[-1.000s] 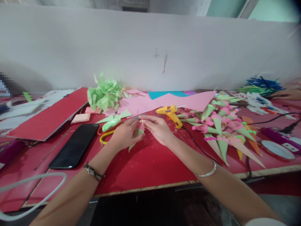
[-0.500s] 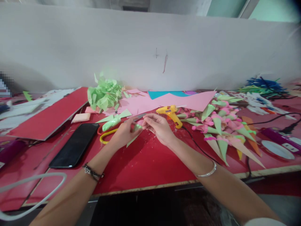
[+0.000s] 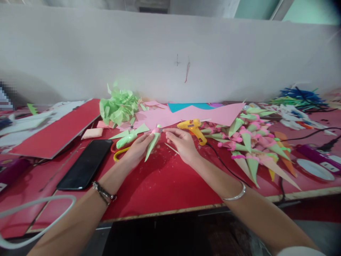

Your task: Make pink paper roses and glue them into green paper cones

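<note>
My left hand (image 3: 139, 146) holds a small pale green paper cone (image 3: 152, 146) with its point down; pink material and a light green ball sit at its top. Close on the right, my right hand (image 3: 182, 141) has its fingers bent near the cone's top. A thin stick (image 3: 172, 148) shows below those fingers, and whether they grip it or something smaller is unclear. The yellow glue gun (image 3: 195, 131) lies just behind my right hand. Scissors with a yellow and red handle (image 3: 120, 153) lie beside my left hand, under a light green lump (image 3: 126, 139).
A black phone (image 3: 85, 165) and a red board (image 3: 57, 128) are at left. Crumpled green paper (image 3: 119, 106) and a pink sheet (image 3: 207, 114) lie behind. Many finished-looking cones (image 3: 250, 142) are piled at right, near a white-topped round lid (image 3: 315, 169) and a purple power strip (image 3: 323, 161).
The cone in my left hand has turned upright, showing its pink and green top. My right hand has drawn slightly away from it, and the thin stick now shows.
</note>
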`<state>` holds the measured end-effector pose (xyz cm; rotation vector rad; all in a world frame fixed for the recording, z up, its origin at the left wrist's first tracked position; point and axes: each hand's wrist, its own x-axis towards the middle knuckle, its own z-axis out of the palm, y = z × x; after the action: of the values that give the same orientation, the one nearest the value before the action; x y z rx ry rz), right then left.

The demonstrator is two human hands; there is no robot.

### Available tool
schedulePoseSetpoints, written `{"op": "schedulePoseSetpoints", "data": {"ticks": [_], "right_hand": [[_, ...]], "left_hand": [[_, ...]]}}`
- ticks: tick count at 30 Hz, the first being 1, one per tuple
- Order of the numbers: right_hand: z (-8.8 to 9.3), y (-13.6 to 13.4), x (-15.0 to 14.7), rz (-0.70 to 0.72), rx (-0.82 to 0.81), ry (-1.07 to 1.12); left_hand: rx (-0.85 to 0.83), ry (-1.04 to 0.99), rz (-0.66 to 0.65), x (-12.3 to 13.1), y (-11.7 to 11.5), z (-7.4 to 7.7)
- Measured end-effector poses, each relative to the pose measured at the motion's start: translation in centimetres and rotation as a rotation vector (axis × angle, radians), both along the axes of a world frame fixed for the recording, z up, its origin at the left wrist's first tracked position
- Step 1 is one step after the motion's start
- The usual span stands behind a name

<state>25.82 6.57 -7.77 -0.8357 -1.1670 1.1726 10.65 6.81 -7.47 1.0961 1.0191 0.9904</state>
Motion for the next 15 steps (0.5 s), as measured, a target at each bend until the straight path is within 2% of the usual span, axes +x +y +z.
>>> {"op": "schedulePoseSetpoints", "data": {"ticks": [5,8,11,15], "right_hand": [[0.07,-0.08,-0.3,0.077,-0.052,0.138],[0.32,-0.24,-0.21,0.09,-0.05,0.109],[0.56,-0.36,-0.02,0.069,-0.012,0.042],[0.5,-0.25,0.09,-0.03,0.027,0.0]], "left_hand": [[-0.054,-0.168,-0.042,0.13,-0.09,0.1],[-0.029,-0.239,-0.096,0.26,-0.18,0.0],[-0.009,-0.269,-0.126,0.39,-0.21,-0.26],[-0.025,-0.298,-0.141,0.43,-0.17,-0.54]]}}
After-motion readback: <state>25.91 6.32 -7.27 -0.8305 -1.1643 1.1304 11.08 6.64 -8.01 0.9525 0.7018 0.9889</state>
